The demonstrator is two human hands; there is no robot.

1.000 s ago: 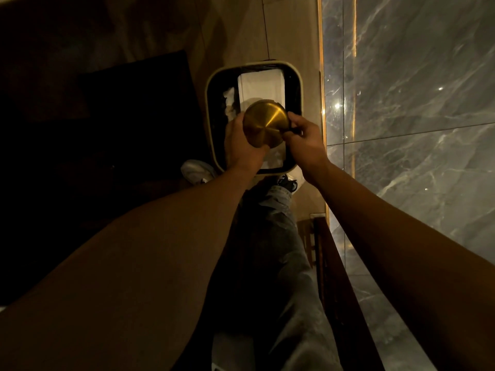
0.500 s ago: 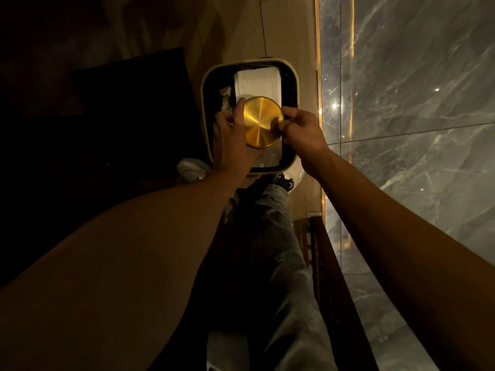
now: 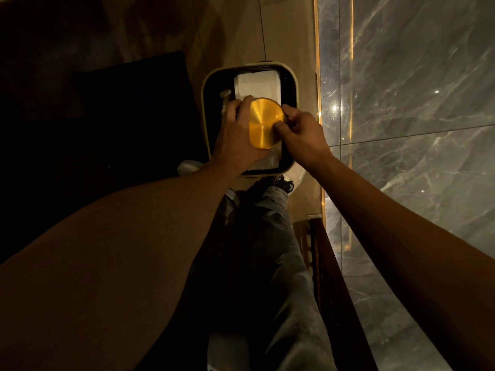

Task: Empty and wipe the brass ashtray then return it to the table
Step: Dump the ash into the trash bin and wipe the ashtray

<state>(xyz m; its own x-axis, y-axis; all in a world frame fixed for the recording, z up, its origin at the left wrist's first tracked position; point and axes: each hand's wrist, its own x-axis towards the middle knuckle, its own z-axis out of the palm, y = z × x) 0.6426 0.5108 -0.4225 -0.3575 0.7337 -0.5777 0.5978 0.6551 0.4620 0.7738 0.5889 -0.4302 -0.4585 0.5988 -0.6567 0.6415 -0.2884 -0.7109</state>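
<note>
The round brass ashtray [image 3: 263, 123] is held upside down over a square waste bin [image 3: 206, 108], its flat shiny base facing me. My left hand [image 3: 237, 137] wraps around its left edge. My right hand [image 3: 300, 135] pinches its right rim with thumb and fingers. The ashtray's inside is hidden from me. White paper [image 3: 257, 84] lies inside the bin below the ashtray.
The bin stands on a tan wood floor beside a grey marble wall [image 3: 415, 116] with a lit gold strip. A dark rug or furniture [image 3: 128, 108] lies to the left. My legs and shoes [image 3: 284, 183] are just below the bin. A dark wooden edge [image 3: 329, 263] runs along the wall.
The ashtray has turned from tilted on its side to fully base-up over the bin. Both hands stayed on it.
</note>
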